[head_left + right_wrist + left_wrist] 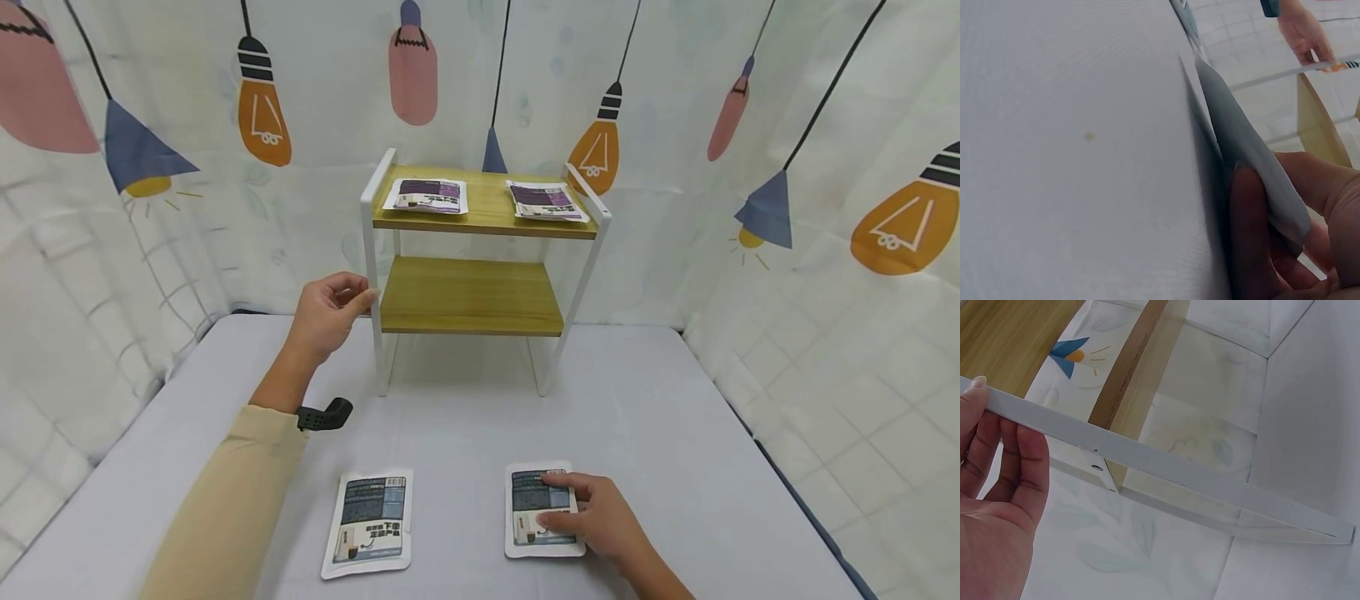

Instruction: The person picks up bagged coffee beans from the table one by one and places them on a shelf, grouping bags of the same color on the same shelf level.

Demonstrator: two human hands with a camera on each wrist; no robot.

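My left hand (pixel 327 312) pinches the white metal frame (pixel 1166 464) of a small two-tier shelf (pixel 472 292), thumb on one side and fingers on the other. On the white-covered table, my right hand (pixel 592 517) grips a flat pouch (pixel 528 496) with a dark blue and white label by its right edge. In the right wrist view, some fingers reach beneath that pouch (pixel 1241 144). A similar pouch (pixel 371 521) lies to its left, untouched. Two pouches with purple labels, one on the left (pixel 427 197) and one on the right (pixel 546 202), rest on the upper wooden board.
The lower wooden board (pixel 472 296) sits below the upper one, between white side frames. Behind the table hangs a white curtain (pixel 322 217) printed with lamps and bulbs. A dark strap (pixel 322 415) circles the left wrist.
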